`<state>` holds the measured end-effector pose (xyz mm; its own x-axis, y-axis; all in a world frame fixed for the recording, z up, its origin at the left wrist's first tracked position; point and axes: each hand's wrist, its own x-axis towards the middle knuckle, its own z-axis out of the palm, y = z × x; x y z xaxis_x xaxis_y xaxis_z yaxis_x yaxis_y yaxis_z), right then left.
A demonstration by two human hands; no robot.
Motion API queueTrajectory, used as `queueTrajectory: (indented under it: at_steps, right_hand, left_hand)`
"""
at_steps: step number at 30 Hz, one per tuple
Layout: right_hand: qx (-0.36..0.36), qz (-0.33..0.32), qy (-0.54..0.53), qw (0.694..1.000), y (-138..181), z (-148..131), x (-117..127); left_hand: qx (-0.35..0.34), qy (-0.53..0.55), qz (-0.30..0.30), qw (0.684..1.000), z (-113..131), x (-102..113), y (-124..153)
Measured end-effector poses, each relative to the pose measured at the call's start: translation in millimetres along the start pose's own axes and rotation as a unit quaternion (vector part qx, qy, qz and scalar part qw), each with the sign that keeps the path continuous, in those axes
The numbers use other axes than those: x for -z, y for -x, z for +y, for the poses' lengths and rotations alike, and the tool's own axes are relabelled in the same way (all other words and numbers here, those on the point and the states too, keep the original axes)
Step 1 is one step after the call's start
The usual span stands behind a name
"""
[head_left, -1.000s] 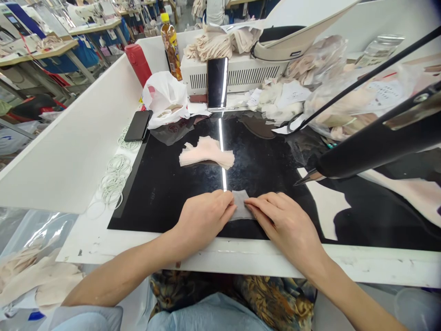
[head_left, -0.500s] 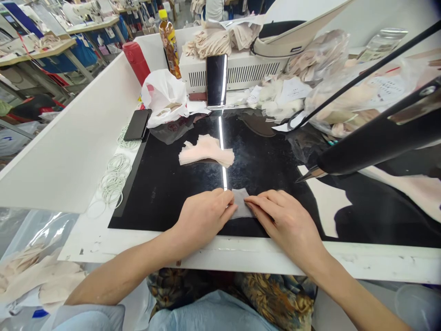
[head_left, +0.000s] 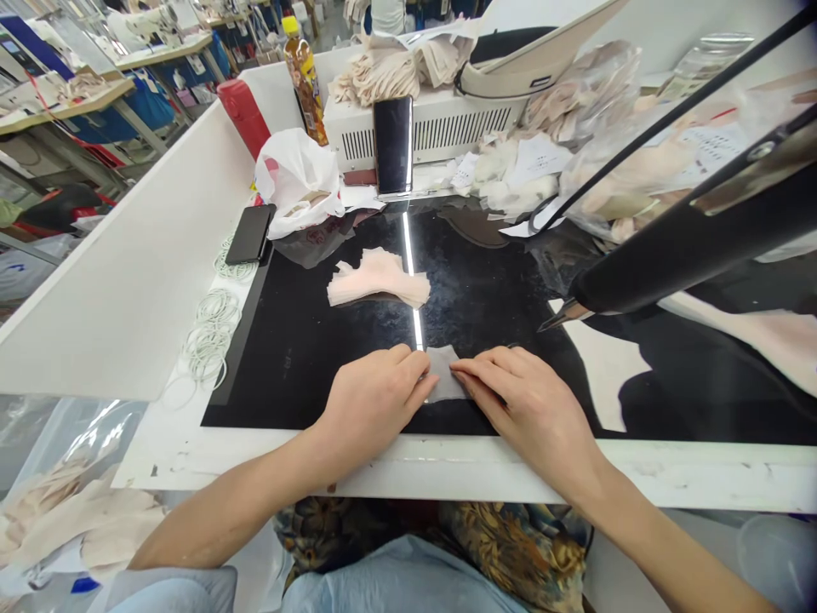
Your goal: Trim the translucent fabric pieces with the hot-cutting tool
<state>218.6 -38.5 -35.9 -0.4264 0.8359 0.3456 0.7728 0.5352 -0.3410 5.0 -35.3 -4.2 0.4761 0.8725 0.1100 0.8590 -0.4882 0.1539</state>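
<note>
A small, thin grey-white fabric piece (head_left: 442, 373) lies between my hands near the front of the black work surface (head_left: 306, 358). My left hand (head_left: 379, 387) is closed, thumb and fingers pinching the fabric's left edge. My right hand (head_left: 527, 392) pinches the right edge between thumb and fingertips. Beyond them sits a stack of pale pink fabric pieces (head_left: 379, 279), a little to the left. To the right of my right hand lies a flat pale cut piece (head_left: 606, 366).
A black pole-like tool with a pointed metal tip (head_left: 562, 315) slants in from the right above the surface. Rings of pale elastic (head_left: 210, 336) and a dark phone (head_left: 250, 234) lie at left. Another phone (head_left: 393, 145) leans against a white vented box (head_left: 465, 128) at the back.
The camera view has shifted slightly. Both hands keep nearly the same place and grip on the small fabric piece.
</note>
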Motion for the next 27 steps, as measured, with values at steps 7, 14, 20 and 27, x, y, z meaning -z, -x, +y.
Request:
queueTrajectory:
  at_steps: [7,14,20,27]
  right_hand:
    - [0.001,0.012,-0.001,1.0,0.3,1.4,-3.7]
    - [0.012,0.026,0.002,1.0,0.0,1.0,-4.4]
    - [0.019,0.03,0.006,0.999,-1.0,0.6,-4.8]
    - [0.021,0.036,0.008,0.999,0.1,1.5,-5.2]
  left_hand:
    - [-0.131,0.042,0.075,0.988,-0.9,-6.8,-0.4]
    - [-0.178,0.042,0.093,0.979,1.8,-16.3,-0.9]
    - [-0.188,0.013,0.097,0.977,1.1,-18.1,-1.6]
    - [-0.188,-0.004,0.089,0.978,1.1,-22.1,-1.4]
